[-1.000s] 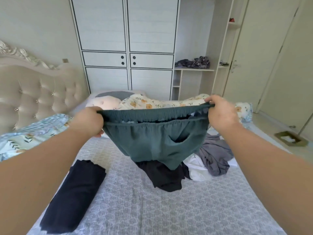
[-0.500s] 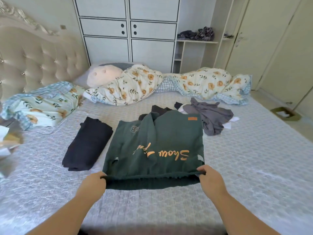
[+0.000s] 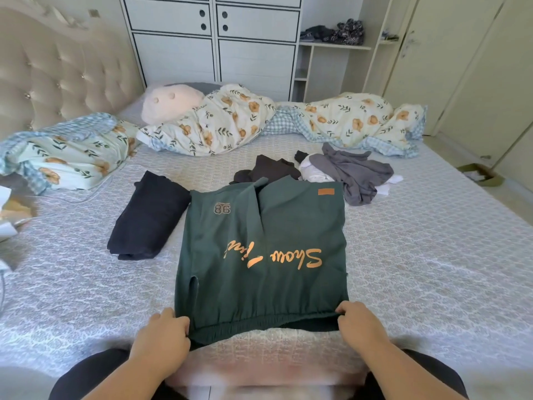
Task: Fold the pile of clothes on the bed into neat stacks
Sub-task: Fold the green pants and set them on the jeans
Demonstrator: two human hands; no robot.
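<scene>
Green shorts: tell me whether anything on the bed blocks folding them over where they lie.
Nothing visible does. The green shorts lie flat, left hand and right hand gripping the waistband. The folded dark garment lies just beside their left edge, and their far end overlaps the unfolded pile; neither covers them.

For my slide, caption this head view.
Both hands, left hand and right hand, grip green shorts spread on bed.

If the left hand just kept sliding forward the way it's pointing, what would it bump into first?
The left hand grips the waistband of the green shorts and points up the bed. Going straight on, it would probably run along the shorts' left edge, then meet the folded dark garment. Depth is hard to judge.
</scene>
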